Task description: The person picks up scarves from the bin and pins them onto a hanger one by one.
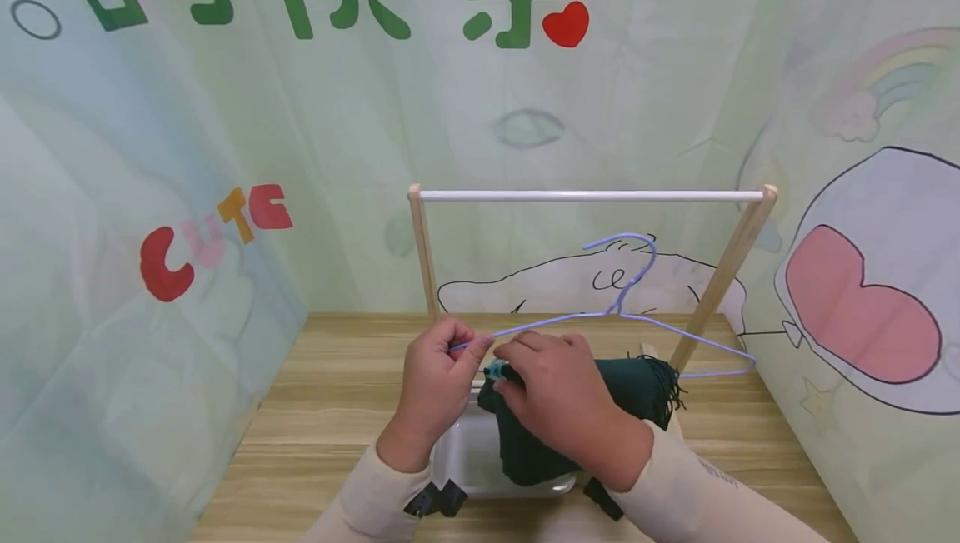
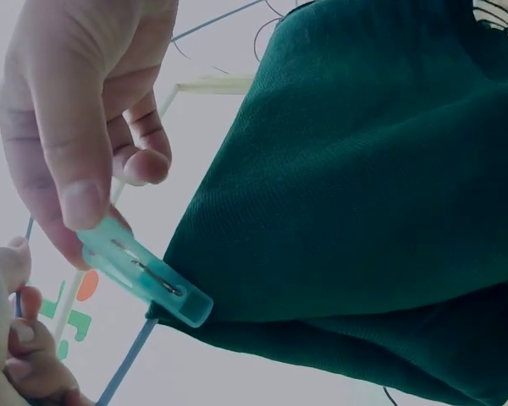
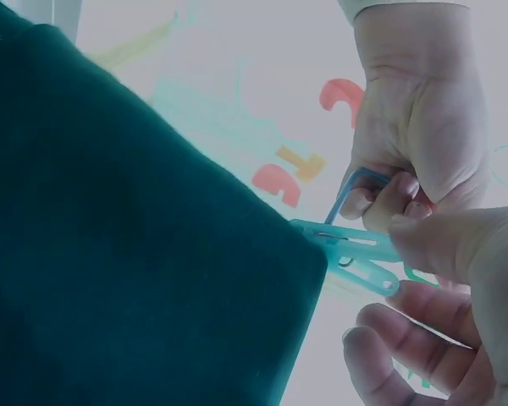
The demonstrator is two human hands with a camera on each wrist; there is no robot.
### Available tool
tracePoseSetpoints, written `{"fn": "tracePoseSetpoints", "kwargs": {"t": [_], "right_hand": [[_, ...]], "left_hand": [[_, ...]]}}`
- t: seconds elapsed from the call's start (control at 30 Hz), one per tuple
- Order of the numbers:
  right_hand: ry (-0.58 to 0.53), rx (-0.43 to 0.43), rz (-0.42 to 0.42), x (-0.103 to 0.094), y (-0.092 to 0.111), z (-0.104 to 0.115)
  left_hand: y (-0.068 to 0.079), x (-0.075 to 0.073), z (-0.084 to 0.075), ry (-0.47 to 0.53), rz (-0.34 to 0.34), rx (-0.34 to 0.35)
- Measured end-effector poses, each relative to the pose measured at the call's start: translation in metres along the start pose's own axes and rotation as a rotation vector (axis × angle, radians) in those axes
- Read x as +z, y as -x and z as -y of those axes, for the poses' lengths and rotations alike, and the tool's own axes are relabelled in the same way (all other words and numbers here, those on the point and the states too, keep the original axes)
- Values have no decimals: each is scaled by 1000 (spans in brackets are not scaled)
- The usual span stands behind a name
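Scarf [image 2: 356,203], green, fringed: on hanger [image 1: 620,312], below the right hand [image 1: 562,397]. Clothespin [image 2: 144,272], teal: pinched by that hand, apparently to secure scarf's corner. Left hand [image 1: 438,381]: grips hanger's end, seemingly steadying it. Garment rack [image 1: 592,196]: beyond both hands.

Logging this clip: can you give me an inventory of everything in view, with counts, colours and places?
Table: one, wood-toned, below everything
Backdrop: pale green, printed, behind and at both sides
Rack: one, wooden posts, white bar, towards the back
Tray: one, white, on the table, partly hidden
Hanger: one, periwinkle, hook below the bar
Fringed cloth: one, dark green, over the tray
Peg: one, turquoise, at the cloth's corner
Black pieces: by both cuffs, unclear
Left hand: one, bare, holding the hanger
Right hand: one, bare, pinching the peg
Sleeves: two, cream
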State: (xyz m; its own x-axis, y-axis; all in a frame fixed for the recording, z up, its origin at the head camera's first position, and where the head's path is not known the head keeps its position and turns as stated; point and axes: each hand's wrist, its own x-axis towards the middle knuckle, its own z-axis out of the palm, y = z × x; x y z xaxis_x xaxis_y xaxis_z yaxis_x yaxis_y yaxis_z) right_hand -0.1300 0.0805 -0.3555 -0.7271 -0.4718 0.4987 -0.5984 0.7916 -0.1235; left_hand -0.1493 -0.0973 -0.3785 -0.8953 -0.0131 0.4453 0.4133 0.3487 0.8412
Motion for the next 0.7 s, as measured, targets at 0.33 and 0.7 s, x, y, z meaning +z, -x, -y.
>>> {"fn": "tracePoseSetpoints", "kwargs": {"t": [0.33,0.7], "right_hand": [[-74,103,-23,-7,21,-14],[-209,213,-178,-31,51,-38]], "left_hand": [[1,-2,7,-11,-11,-27],[1,-5,7,-15,-35,-46]]}}
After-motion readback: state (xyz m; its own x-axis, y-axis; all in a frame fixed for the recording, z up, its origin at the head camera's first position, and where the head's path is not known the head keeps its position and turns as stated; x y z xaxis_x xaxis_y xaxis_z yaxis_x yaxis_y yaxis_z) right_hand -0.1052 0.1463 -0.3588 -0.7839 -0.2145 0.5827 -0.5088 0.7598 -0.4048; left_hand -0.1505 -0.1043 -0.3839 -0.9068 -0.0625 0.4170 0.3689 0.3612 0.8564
